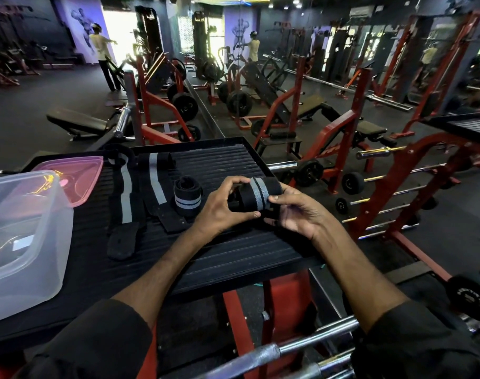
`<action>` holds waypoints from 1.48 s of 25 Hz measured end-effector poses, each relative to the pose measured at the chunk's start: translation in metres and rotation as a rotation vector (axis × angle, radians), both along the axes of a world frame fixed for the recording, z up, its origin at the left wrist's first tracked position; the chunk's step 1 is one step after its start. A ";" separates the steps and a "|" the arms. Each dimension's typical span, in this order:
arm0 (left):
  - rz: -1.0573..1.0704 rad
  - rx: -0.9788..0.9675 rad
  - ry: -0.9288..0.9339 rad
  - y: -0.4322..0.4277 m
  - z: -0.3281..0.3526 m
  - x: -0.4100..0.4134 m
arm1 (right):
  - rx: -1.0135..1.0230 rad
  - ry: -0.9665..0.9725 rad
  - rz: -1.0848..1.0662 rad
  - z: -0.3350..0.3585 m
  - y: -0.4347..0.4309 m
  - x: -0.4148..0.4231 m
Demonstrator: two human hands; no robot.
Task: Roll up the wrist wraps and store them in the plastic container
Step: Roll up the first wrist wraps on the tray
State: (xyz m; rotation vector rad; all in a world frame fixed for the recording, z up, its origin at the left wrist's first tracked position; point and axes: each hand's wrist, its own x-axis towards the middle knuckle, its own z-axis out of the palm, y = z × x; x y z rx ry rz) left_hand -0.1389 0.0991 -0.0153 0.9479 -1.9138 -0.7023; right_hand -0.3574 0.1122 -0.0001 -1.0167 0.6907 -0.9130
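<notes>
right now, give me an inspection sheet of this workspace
surface: black ribbed tray.
job's things: held wrap, rolled, above the tray; rolled wrap standing on end; left flat wrap and right flat wrap lying unrolled; plastic container open, at left.
clutter: pink lid behind the container.
grippers: left hand and right hand both grip the held wrap.
cables: nothing seen.
surroundings: gym benches, barbells, a person far off.
</notes>
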 end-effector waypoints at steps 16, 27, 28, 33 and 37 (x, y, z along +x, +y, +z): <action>0.084 -0.308 -0.135 0.013 0.013 0.022 | -0.103 0.267 -0.375 0.027 -0.008 0.038; 0.594 0.343 -0.382 -0.034 0.005 0.114 | -0.425 1.007 -0.136 0.021 -0.043 0.092; 0.538 0.393 -0.431 -0.040 0.005 0.118 | -0.439 1.042 -0.125 0.019 -0.046 0.094; 0.193 0.489 -0.259 -0.043 0.011 0.119 | -0.487 1.091 -0.090 0.014 -0.055 0.099; 0.228 0.371 -0.201 -0.032 0.011 0.117 | -0.558 1.005 -0.103 0.012 -0.051 0.102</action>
